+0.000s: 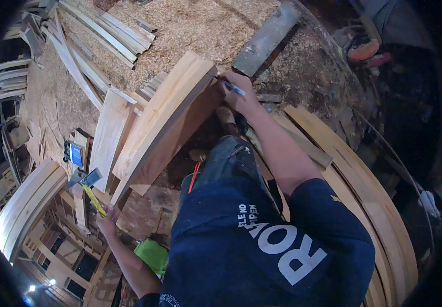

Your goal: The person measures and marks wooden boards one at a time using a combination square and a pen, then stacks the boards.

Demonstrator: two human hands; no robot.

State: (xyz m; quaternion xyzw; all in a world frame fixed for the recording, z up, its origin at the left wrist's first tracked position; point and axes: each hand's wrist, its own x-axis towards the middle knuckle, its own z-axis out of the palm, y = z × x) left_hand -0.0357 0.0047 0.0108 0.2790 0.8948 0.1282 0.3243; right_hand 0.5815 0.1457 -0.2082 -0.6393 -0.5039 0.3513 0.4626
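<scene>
My right hand point(241, 93) is closed around a marker-like pen point(234, 88), at the upper end of a thick, curved wooden beam point(167, 110). The beam slants from there down to the lower left, beside my legs. Near its lower, tapered end, my left hand point(107, 219) is closed on a narrow yellow strip point(94, 200) with dark marks. The strip runs up toward a flat metal plate point(91, 177); I cannot tell whether the two are joined. A second pale curved plank point(108, 134) stands just left of the beam.
Long curved boards point(356, 176) lie along my right side. A grey plank point(267, 38) rests on the shavings-covered floor point(195, 25). Thin wooden strips point(111, 30) lie at upper left, and stacked curved timbers point(26, 207) stand at lower left. A bright green item point(152, 254) is below.
</scene>
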